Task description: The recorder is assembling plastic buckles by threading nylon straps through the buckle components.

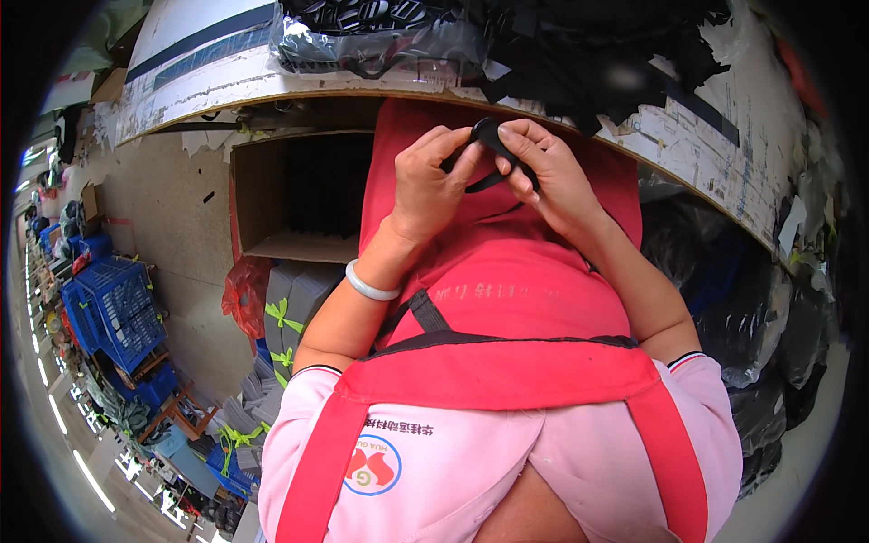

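Between my two hands, above the lap of a red apron (507,262), is a black strap (491,138) that looks like soft webbing, bent into a loop. The fingers of my left hand (433,176) pinch one side of it. My right hand (549,172) grips the other side between thumb and fingers, and a short end hangs below. Whether a buckle is threaded on the strap, I cannot make out. Just beyond my hands, on the worn white table (217,86), sits a clear plastic bag (371,54) of black plastic buckles (376,13).
Black fabric pieces (615,72) are heaped on the table at the right. Under the table edge stands an open cardboard box (299,246) with dark contents. Grey bundles tied with green strips (285,317) and a red bag (247,294) lie left; dark plastic bags (733,299) sit right.
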Demonstrator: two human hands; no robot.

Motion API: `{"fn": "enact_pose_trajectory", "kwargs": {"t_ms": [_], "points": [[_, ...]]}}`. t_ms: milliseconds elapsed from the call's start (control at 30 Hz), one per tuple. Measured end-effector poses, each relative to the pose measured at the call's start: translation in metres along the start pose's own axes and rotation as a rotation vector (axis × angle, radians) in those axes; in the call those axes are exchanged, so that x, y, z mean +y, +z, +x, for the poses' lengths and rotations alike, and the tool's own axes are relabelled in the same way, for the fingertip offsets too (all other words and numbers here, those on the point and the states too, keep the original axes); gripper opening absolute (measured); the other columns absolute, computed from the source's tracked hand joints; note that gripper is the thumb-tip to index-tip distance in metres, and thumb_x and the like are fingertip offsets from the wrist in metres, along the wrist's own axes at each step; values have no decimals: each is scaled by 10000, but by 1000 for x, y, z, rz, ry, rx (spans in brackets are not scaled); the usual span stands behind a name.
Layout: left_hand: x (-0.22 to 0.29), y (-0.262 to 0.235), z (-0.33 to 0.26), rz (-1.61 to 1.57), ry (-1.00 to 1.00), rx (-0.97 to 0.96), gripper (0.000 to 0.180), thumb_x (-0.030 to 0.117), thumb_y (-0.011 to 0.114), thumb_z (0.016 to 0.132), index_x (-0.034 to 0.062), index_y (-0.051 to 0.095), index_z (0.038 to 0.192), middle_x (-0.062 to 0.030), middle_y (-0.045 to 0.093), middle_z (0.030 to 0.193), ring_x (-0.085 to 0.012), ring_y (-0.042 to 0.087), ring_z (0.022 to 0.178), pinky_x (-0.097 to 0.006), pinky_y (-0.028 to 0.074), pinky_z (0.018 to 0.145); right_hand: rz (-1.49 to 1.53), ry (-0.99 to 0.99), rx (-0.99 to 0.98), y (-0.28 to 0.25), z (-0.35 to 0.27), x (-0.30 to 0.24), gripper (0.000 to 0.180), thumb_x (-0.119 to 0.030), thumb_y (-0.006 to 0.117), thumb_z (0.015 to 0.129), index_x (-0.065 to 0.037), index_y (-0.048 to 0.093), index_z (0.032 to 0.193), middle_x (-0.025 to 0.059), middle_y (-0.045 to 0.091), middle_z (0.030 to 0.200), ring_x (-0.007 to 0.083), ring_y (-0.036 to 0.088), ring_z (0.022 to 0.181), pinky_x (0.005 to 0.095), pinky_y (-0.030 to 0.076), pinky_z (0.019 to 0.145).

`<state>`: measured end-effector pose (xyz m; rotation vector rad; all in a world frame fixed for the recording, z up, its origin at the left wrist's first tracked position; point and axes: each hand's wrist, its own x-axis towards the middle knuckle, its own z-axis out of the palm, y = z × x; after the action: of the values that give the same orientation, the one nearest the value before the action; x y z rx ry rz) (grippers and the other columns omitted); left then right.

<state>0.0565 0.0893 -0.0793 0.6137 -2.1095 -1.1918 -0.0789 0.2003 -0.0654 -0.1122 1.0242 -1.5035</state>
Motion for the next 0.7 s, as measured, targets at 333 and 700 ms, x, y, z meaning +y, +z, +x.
{"fn": "enact_pose_trajectory", "kwargs": {"t_ms": [333,700], "points": [[-20,5,-7,2,132,-100,205,62,666,845,21,662,1046,-92,631,787,-204,609,609,-284,473,515,-343,-131,62,-2,6,3,257,-215,628,932,-4,611,1078,38,597,726,57,506,514,183,382,435],[-5,4,-7,-823,-734,-76,253,188,621,926,-37,658,1037,-88,680,856,-129,638,609,-197,403,410,-468,-438,100,9,-11,-3,127,-60,650,891,-33,668,1013,18,628,732,30,518,512,162,346,396]]}}
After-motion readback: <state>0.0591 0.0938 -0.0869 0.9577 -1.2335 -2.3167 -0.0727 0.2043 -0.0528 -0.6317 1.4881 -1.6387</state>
